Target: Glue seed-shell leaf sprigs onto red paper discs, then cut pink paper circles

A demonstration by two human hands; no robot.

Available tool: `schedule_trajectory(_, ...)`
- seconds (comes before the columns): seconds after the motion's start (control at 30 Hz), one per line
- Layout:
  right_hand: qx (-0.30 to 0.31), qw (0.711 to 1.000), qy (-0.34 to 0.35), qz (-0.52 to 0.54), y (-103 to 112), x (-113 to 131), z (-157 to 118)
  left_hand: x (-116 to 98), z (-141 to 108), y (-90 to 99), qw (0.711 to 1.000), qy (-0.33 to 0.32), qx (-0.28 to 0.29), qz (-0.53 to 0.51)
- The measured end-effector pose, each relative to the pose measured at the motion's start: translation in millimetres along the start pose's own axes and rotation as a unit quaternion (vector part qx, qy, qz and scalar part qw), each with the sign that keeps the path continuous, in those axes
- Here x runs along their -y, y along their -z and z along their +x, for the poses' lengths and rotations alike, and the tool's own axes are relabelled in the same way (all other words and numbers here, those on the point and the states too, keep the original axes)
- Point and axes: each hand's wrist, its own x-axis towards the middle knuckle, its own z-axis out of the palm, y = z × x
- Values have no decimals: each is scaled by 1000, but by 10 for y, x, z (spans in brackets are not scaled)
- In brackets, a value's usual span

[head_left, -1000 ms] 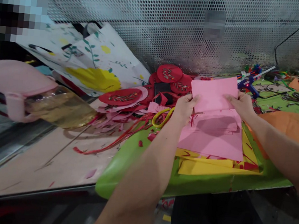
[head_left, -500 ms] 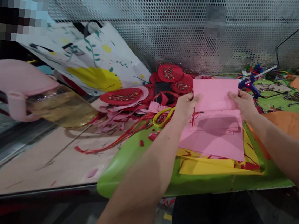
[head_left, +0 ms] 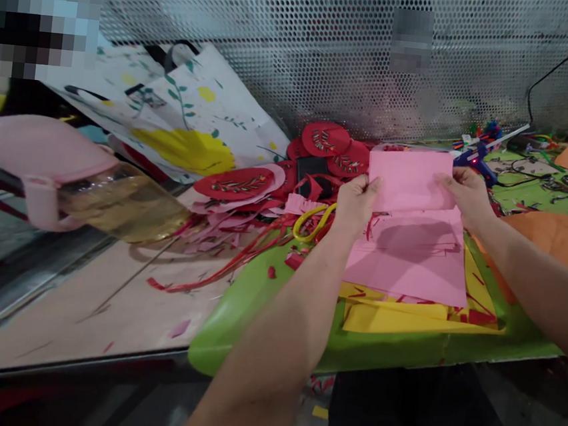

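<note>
Right, here I am with both hands full: my left hand [head_left: 355,206] pinches the near-left edge of a pink card [head_left: 410,178], my right hand [head_left: 466,194] grips its right edge. Thumbs lie on the face; most of the gripping fingers are hidden behind it. The card is tipped up over more pink sheets [head_left: 408,278] on the tabletop [head_left: 232,332], and I can't tell whether its bottom edge touches them. A dark shadow muddies the middle of that stack, so no counting layers. Yellow paper [head_left: 394,319] peeks out underneath, mostly covered.

By my left wrist there's a yellow loop [head_left: 298,230], its far end lost behind my arm. Red discs [head_left: 234,183] overlap in a heap, and the black thing [head_left: 312,169] among them is too buried to name. Over on the right, a blue glue gun [head_left: 478,163] is partly blocked by my hand, while an orange sheet [head_left: 557,246] disappears under my forearm. Far left, a pink-lidded jug [head_left: 43,150] gets chopped off by the view's edge.
</note>
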Motion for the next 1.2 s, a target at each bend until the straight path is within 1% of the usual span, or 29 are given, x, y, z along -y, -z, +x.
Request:
schedule_trajectory(0.03,-20,997,57,-53,42,-4,37,-5,-4,6,999,-35,-5,38)
schedule_trajectory(0.07,-39,985,124,-111,84,3,67,-11,-12,8,994,-77,-9,83)
schedule_trajectory(0.1,-47,966,191,-170,118,22,85,-18,-23,6,986,-113,-7,125)
schedule_trajectory(0.13,-44,942,248,-221,140,53,87,-28,-39,-3,979,-130,8,157)
schedule_trajectory(0.17,-31,921,289,-261,146,94,72,-43,-58,-19,974,-139,26,178)
schedule_trajectory(0.23,6,891,332,-309,106,198,-2,-83,-109,-66,968,-147,59,197)
schedule_trajectory(0.33,48,874,351,-333,-27,358,-146,-158,-188,-143,954,-187,94,216)
schedule_trajectory(0.43,86,873,359,-319,-126,460,-226,-209,-235,-181,938,-232,104,235)
schedule_trajectory(0.53,111,879,355,-299,-148,487,-230,-223,-246,-182,935,-242,104,238)
schedule_trajectory(0.6,111,887,349,-283,-147,482,-226,-222,-247,-181,935,-242,107,234)
schedule_trajectory(0.73,85,895,342,-273,-160,485,-253,-223,-262,-197,937,-244,104,229)
schedule_trajectory(0.83,66,890,343,-293,-150,504,-266,-232,-281,-206,943,-219,111,226)
schedule_trajectory(1.0,42,876,352,-328,-38,481,-178,-259,-294,-178,940,-126,198,247)
schedule_trajectory(1.07,36,874,349,-335,7,452,-142,-261,-290,-167,941,-99,223,235)
schedule_trajectory(1.13,32,874,349,-337,30,425,-126,-254,-285,-165,945,-86,228,220)
schedule_trajectory(1.2,30,871,353,-342,33,407,-129,-240,-281,-174,948,-83,220,216)
